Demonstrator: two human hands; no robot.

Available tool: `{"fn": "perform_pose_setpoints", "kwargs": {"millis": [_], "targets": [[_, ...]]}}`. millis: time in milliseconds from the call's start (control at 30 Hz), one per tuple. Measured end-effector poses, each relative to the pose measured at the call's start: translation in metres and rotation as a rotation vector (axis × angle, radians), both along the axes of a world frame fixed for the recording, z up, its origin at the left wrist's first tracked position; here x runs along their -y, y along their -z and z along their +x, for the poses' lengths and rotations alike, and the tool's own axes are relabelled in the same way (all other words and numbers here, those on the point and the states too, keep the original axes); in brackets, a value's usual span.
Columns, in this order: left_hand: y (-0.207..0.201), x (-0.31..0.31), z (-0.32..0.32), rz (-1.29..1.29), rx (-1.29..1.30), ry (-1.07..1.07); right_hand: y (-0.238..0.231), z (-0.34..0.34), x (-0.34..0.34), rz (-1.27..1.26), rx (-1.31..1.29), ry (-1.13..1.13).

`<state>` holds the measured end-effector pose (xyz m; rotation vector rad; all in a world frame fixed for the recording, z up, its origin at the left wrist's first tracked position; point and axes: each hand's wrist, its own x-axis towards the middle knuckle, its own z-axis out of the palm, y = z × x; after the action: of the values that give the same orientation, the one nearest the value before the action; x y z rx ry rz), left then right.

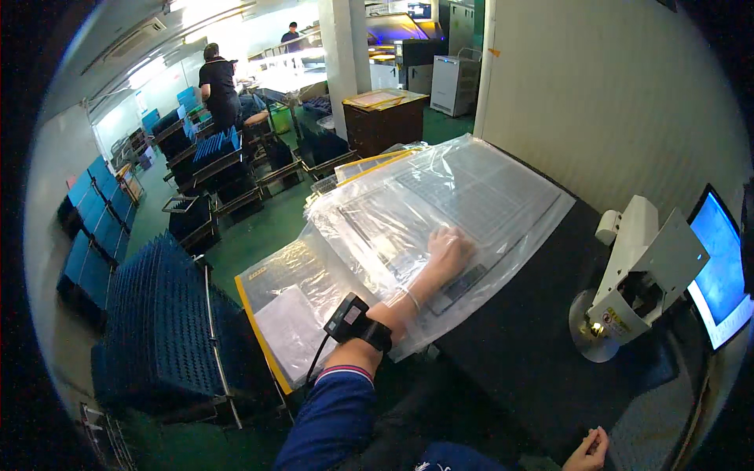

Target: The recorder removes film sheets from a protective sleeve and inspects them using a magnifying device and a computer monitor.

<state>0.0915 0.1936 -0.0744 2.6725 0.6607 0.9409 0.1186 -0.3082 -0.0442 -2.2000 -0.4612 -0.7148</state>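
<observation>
My left hand [451, 250] rests on a large clear plastic bag [514, 188] on the black table, its fingers bunched and curled down on the film. Through the plastic, flat sheets with fine dark grid lines show. A black box-shaped device [346, 317] is strapped to my left wrist, with a cable running from it. Beneath the bag, toward the left, lies a clear folder with a yellow edge [264, 334], holding a white paper [300, 334]. My right hand [589, 450] is low at the right, fingers curled in, with nothing visible in them; its lower part is cut off.
On the black table [518, 353] stand a white bench instrument with a round base [598, 345] and a lit monitor [722, 267]. A rack of dark blue panels [161, 322] stands left, with more racks behind. Two people work farther back. A brown cabinet [385, 125] stands beyond the table.
</observation>
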Motion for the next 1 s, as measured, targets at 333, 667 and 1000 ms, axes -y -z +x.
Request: {"fn": "perform_pose_setpoints", "kwargs": {"millis": [333,667,1000], "targets": [[0.011,-0.012,-0.055,-0.526,0.567,-0.178,0.003,0.006,0.0,0.001,0.044,-0.007],[0.009,0.06,-0.303,-1.196,1.454,0.183,-0.007,-0.004,0.0,-0.057,0.009,0.006],[0.004,0.029,-0.38,-1.6,1.176,0.027,0.028,0.013,0.013,0.082,-0.081,-0.064]]}}
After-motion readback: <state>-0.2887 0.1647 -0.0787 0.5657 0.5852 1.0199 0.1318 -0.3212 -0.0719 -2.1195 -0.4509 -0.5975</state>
